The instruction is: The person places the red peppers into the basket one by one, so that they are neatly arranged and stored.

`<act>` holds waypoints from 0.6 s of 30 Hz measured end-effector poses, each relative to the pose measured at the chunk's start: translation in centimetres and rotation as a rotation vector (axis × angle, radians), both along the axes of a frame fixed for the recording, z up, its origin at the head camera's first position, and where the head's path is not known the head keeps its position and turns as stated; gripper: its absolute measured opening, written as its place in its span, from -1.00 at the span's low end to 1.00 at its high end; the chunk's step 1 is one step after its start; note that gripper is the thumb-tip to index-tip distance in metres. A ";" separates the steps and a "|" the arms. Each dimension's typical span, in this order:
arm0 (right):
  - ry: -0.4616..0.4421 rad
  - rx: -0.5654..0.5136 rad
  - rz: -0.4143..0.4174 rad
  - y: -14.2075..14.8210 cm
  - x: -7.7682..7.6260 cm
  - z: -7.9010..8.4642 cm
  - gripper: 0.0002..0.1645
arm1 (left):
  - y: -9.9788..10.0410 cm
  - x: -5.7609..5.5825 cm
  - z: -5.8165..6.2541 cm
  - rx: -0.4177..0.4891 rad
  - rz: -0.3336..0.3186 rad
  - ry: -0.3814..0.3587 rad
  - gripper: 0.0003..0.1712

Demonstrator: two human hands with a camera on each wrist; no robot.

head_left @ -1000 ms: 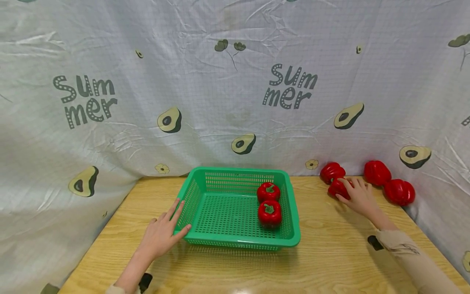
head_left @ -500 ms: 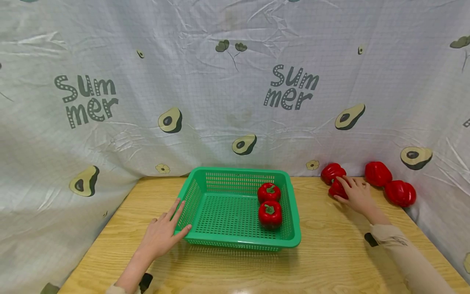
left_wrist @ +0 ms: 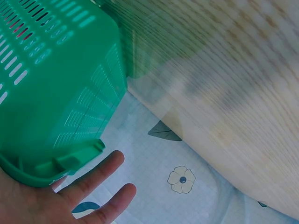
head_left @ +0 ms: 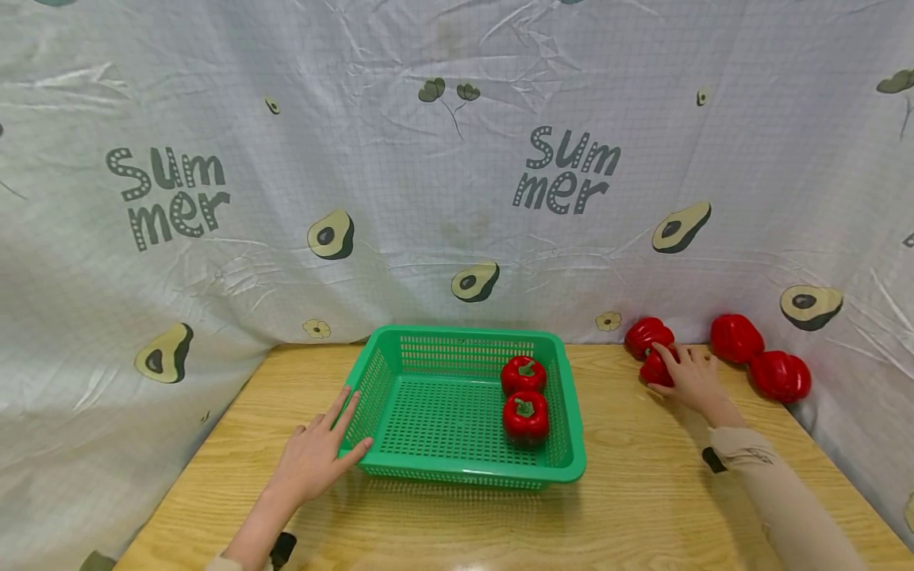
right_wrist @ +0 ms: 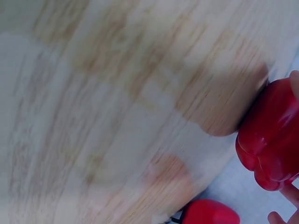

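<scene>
My left hand (head_left: 314, 456) rests on the left rim of a green plastic basket (head_left: 457, 469), its fingers straight and spread. In the left wrist view, fingers (left_wrist: 96, 179) extend beyond the basket's rim. Two red bell peppers (head_left: 526, 418) with green stems stand inside, along the right side. Off to the right on the table, my right hand (head_left: 696, 381) grips another red bell pepper (head_left: 653, 369), thumb and fingers on opposite sides and its far part covered by the hand. The right wrist view shows that bell pepper (right_wrist: 273, 135) between the thumb and fingertips.
Behind the gripped one lies a red bell pepper (head_left: 648, 336) against the curtain (head_left: 400, 159). Two more bell peppers (head_left: 780, 376) sit right of my hand, near the right edge of the wooden table (head_left: 628, 500).
My right hand and forearm have shifted slightly left around the bell pepper, covering more of it. The left hand and the basket have stayed in place.
</scene>
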State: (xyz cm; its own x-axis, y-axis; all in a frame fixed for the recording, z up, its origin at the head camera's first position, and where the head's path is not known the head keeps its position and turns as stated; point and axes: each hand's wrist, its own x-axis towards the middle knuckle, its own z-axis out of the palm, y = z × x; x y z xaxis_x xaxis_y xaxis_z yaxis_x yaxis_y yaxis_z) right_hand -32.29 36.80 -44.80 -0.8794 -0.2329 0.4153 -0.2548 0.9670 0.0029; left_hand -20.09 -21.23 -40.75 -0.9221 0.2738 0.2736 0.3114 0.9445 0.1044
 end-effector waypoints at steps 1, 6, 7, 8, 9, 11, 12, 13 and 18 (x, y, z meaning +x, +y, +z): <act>0.005 0.009 -0.003 0.0 -0.1 -0.1 -0.11 | 0.0 0.0 0.0 0.001 0.000 0.001 -0.19; 0.011 0.026 -0.016 0.1 -0.4 -0.4 -0.10 | 0.1 0.0 0.0 0.001 -0.003 0.012 -0.19; 0.012 0.024 -0.019 0.1 -0.4 -0.4 -0.10 | 0.1 0.0 0.0 0.003 -0.004 0.015 -0.19; 0.012 0.020 -0.022 0.1 -0.4 -0.4 -0.11 | 0.1 0.0 0.0 0.004 -0.005 0.020 -0.19; 0.012 0.017 -0.024 0.0 -0.5 -0.5 -0.11 | 0.1 0.0 0.0 0.003 -0.004 0.020 -0.19; 0.011 0.007 -0.025 -0.1 -0.5 -0.5 -0.12 | 0.0 0.0 -0.1 0.003 -0.004 0.024 -0.19; 0.010 0.007 -0.026 -0.2 -0.5 -0.4 -0.13 | 0.0 0.0 -0.1 0.004 -0.006 0.028 -0.19; 0.008 0.009 -0.027 -0.3 -0.5 -0.4 -0.13 | 0.0 0.0 -0.1 0.005 -0.006 0.028 -0.19; 0.005 0.054 -0.030 -0.8 -0.5 -0.1 -0.16 | -0.1 -0.1 -0.2 0.003 -0.009 0.025 -0.19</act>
